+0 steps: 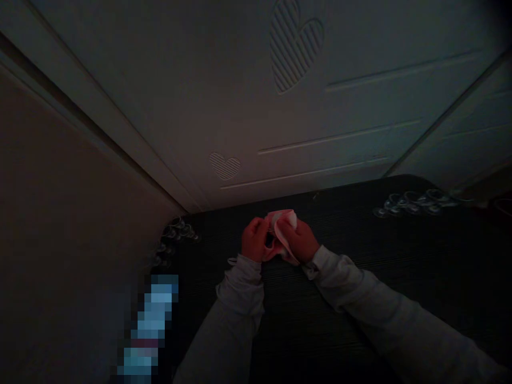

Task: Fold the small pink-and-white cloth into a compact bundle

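The scene is very dark. My left hand [255, 239] and my right hand [301, 241] meet over a dark ribbed surface [360, 277], both closed on a small pink and white cloth [281, 224] bunched between them. The cloth pokes up above my right fingers and hangs down between the two hands. Both arms wear pale long sleeves.
A pale panel [280, 106] with embossed striped hearts rises behind the surface. Small clear glassy objects lie in a row at the far right [416, 202] and in a cluster at the left corner [176, 234]. A blurred bluish patch [150, 325] shows at lower left.
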The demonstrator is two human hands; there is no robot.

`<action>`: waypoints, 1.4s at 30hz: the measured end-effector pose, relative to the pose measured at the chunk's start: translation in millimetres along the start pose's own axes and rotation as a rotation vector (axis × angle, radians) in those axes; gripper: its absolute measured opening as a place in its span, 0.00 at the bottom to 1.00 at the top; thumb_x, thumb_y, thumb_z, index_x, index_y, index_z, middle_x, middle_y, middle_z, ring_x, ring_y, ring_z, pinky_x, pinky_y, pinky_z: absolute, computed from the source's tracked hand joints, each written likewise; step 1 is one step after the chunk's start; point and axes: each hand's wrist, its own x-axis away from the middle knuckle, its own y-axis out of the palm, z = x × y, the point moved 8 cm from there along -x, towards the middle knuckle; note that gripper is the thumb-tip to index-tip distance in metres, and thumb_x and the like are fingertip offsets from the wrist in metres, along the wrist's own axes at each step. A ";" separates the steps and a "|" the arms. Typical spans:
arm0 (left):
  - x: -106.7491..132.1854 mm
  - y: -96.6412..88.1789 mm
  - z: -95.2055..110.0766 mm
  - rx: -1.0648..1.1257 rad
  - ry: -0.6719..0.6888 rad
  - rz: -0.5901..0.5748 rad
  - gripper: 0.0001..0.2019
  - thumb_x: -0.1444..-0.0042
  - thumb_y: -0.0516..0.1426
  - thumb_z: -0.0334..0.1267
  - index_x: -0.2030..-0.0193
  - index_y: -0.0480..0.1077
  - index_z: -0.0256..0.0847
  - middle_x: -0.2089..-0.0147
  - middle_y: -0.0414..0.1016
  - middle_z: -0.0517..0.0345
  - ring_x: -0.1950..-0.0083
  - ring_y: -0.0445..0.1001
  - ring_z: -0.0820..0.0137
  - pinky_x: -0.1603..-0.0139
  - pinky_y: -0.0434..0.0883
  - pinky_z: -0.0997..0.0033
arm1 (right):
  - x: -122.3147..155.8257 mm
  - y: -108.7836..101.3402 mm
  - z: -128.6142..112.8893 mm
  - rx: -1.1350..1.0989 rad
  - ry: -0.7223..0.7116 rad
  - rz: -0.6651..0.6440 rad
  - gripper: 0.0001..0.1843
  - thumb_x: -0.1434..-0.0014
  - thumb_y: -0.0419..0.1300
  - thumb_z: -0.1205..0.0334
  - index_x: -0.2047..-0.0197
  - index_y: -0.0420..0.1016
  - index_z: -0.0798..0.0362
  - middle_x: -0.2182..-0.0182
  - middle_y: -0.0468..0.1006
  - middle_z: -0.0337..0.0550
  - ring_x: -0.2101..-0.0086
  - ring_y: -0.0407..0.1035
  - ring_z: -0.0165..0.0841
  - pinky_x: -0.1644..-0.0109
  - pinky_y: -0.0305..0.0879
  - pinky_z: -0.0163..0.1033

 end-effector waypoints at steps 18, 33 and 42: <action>2.8 1.1 3.7 0.013 -0.015 0.010 0.13 0.54 0.51 0.45 0.80 0.58 0.37 0.85 0.53 0.67 0.82 0.52 0.81 0.81 0.51 0.78 | -0.8 -0.3 -0.6 -0.082 -0.015 0.021 0.20 0.48 0.48 0.53 0.55 0.66 0.55 0.63 0.73 0.44 0.63 0.67 0.33 0.59 0.62 0.39; 0.1 -0.1 -1.6 -0.009 0.005 -0.001 0.14 0.53 0.51 0.45 0.80 0.58 0.38 0.84 0.53 0.67 0.82 0.51 0.81 0.81 0.51 0.78 | -0.6 0.5 -1.2 -0.041 -0.014 -0.003 0.19 0.49 0.48 0.55 0.59 0.68 0.56 0.70 0.74 0.43 0.67 0.66 0.32 0.63 0.63 0.37; 1.3 0.0 0.8 -0.009 -0.006 0.004 0.14 0.53 0.51 0.45 0.80 0.57 0.38 0.85 0.53 0.68 0.82 0.51 0.81 0.81 0.51 0.78 | -0.3 -1.1 1.6 -0.017 0.025 0.023 0.16 0.50 0.49 0.53 0.70 0.69 0.57 0.75 0.72 0.41 0.72 0.64 0.30 0.67 0.60 0.35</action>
